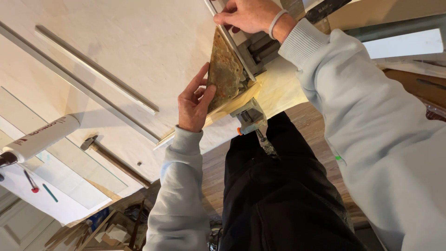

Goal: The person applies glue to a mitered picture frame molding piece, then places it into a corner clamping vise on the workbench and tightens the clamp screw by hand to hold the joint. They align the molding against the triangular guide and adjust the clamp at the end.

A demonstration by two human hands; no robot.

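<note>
L hand [195,104] flat, fingers open, against mottled triangular tile [225,72]; R hand [246,16] closed on metal rail [232,44] along tile's long edge, just above, w/ clamp [250,118] below.

Warm, even indoor light falls on my pale worktable [139,42], bright without glare, and the metal strips [97,69] on it throw soft grey shadows. My wide head view bends straight edges towards the corners (the sleeves balloon near the frame's rim), and my dark trousers [278,195] lose detail. Focus stays fairly sharp at centre, softer at the cluttered lower left.
</note>
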